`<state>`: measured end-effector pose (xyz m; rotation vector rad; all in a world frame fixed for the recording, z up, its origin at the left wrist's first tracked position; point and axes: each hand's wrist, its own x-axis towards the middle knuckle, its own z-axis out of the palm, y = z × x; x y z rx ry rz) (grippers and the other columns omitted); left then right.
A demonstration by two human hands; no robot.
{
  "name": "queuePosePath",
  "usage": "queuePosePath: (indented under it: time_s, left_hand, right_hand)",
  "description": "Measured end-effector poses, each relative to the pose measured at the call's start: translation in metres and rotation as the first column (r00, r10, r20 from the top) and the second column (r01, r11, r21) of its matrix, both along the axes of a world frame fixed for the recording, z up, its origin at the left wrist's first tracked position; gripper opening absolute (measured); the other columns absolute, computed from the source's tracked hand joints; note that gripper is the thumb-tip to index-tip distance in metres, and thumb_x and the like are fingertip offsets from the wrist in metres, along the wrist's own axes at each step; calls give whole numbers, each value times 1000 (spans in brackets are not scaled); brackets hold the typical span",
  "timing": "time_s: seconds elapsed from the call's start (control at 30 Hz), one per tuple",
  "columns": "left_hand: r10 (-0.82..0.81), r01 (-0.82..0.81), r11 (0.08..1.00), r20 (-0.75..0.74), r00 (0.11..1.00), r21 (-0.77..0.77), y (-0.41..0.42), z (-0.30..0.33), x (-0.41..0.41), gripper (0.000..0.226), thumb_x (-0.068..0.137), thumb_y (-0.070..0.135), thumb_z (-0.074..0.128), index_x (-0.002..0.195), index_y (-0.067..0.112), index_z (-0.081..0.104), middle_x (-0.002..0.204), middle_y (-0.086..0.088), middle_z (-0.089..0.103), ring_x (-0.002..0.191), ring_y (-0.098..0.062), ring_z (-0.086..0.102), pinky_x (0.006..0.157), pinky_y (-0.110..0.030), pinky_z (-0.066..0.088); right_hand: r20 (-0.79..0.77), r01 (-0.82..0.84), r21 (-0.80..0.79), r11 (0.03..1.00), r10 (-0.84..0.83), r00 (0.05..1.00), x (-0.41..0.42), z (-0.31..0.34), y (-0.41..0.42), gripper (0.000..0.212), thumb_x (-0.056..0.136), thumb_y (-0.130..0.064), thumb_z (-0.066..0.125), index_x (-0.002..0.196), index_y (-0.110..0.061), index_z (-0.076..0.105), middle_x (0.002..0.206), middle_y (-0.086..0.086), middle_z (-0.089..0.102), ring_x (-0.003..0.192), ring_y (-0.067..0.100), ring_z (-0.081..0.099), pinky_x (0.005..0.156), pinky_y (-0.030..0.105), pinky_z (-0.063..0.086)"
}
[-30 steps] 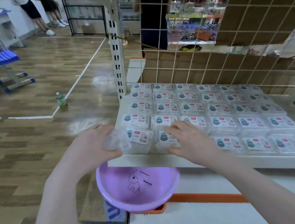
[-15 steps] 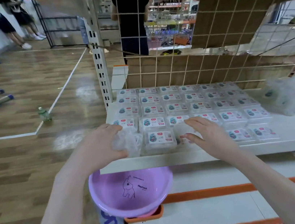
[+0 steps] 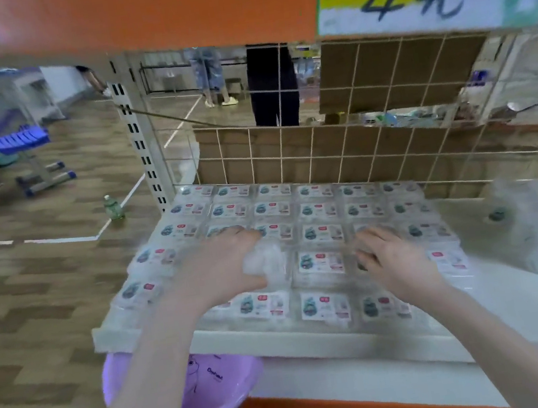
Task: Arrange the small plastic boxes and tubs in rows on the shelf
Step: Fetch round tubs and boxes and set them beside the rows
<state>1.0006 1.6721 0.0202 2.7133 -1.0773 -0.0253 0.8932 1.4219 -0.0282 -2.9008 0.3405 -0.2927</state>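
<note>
six rows of small plastic boxes (image 3: 320,262) on one shelf (image 3: 313,336); two hands; one purple basin (image 3: 201,396); one green bottle (image 3: 112,208); one blue chair (image 3: 17,142).

1. Left hand (image 3: 226,265): back of the hand uppermost, fingers curled round a crumpled wad of clear plastic wrap (image 3: 263,261) held against the palm.
2. Right hand (image 3: 394,260): palm down, fingers bent and spread, fingertips pointing left; the blur hides whether they hold anything.
3. Both forearms: bare, reaching forward from the lower edge of the view, converging slightly, the hands near each other but apart.
</note>
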Motion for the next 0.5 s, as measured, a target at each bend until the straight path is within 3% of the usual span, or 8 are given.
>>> queuePosePath:
  time_s: [0.07,0.2,0.4,0.5]
  left_hand:
    - [0,0,1000,22,1000,1,-18,-2,-3,71,78,45,67,140,28,38,139,7,43,124,-15,42,80,-24,35]
    - [-27,27,1000,-19,999,-9,-41,-13,-9,69,76,41,70,137,27,42,134,2,48,121,-19,46,95,-32,41]
    - [-42,44,996,-29,999,72,-41,-23,-8,80,74,49,69,143,28,33,138,4,43,124,-18,43,97,-33,40]
    - [-95,96,993,-26,995,66,-40,-18,-6,71,76,42,68,139,26,40,135,2,49,121,-17,46,93,-29,40]
  right_hand:
    - [-9,-19,-1,1000,19,1000,2,-3,-11,35,96,-31,46,128,-19,53,131,-1,50,118,20,45,93,29,36]
    - [-16,-44,-8,999,44,999,4,-9,-23,38,96,-34,44,130,-18,52,134,0,47,120,19,43,95,28,34]
    - [73,-70,2,998,69,995,2,-12,-24,30,91,-25,56,117,-11,63,123,8,58,108,29,55,87,38,43]
    - [66,-63,10,998,62,996,3,-13,-25,33,92,-27,54,121,-13,61,127,6,55,112,27,52,91,38,40]
